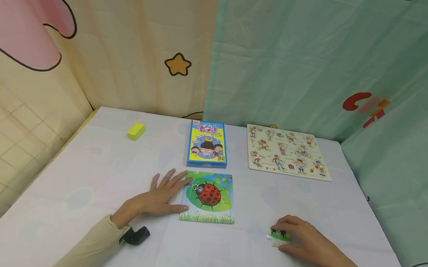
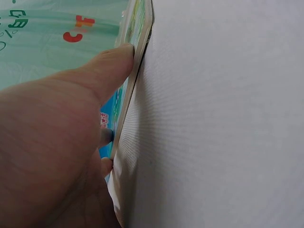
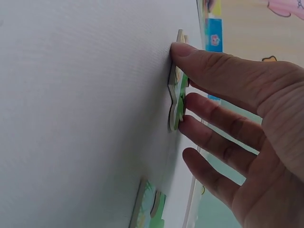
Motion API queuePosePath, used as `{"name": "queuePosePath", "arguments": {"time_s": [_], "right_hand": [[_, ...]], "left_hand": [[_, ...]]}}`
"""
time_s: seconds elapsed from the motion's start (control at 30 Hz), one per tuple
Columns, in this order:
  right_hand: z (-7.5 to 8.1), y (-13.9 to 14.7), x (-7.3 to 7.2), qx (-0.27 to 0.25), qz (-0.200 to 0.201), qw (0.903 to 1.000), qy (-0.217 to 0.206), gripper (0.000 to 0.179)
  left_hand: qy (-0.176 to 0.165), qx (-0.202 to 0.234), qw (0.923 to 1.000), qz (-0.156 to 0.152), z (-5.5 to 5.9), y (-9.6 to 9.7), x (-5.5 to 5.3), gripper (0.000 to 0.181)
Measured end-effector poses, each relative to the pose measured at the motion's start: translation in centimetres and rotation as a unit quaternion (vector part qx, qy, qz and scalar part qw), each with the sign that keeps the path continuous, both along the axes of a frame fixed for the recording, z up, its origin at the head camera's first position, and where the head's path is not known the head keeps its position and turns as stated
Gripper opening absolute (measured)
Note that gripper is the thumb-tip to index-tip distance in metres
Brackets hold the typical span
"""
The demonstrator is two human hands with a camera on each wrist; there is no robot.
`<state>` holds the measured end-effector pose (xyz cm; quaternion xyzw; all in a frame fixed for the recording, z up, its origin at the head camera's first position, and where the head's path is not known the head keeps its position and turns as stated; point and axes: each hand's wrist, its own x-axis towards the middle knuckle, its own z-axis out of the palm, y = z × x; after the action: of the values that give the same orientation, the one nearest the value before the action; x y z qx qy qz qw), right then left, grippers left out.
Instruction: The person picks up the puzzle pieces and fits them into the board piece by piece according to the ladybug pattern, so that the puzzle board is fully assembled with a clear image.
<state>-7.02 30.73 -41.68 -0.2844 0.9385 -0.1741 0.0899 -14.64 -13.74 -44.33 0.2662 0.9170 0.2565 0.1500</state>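
A square ladybug puzzle lies flat in the middle of the table. My left hand rests at its left side, fingers spread and straight, thumb touching the lower left edge; the left wrist view shows the thumb against the board's rim. To the right, my right hand pinches a green and white puzzle piece by its edges between thumb and fingers, at the tabletop. A second puzzle piece lies nearby in the right wrist view; the head view does not show it.
Behind the puzzle lies a blue and yellow card box. A wooden peg board with figures is at the back right. Far left sits a yellow block. Curtains stand behind the white table.
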Motion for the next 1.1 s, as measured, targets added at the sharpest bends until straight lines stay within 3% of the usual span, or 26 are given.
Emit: {"name": "queuePosePath", "arguments": {"time_s": [0.33, 0.53, 0.83, 1.1], "right_hand": [[0.3, -0.7, -0.4, 0.045, -0.018, 0.9988, -0.006, 0.031], [0.7, -1.0, -0.7, 0.040, -0.003, 0.9991, 0.013, 0.031], [2.4, -1.1, -1.5, 0.038, 0.015, 0.9992, 0.000, 0.031], [2.8, -3.5, -2.7, 0.022, 0.027, 0.9992, 0.021, 0.030]], "left_hand": [[0.001, -0.002, 1.0000, -0.003, 0.0, 0.0, -0.1, 0.084], [0.003, -0.006, 1.0000, -0.004, -0.2, 0.0, -0.2, 0.084], [0.000, -0.007, 1.0000, -0.006, -0.6, 0.0, -0.4, 0.085], [0.001, -0.006, 1.0000, -0.003, -0.3, -0.1, -0.2, 0.084]]}}
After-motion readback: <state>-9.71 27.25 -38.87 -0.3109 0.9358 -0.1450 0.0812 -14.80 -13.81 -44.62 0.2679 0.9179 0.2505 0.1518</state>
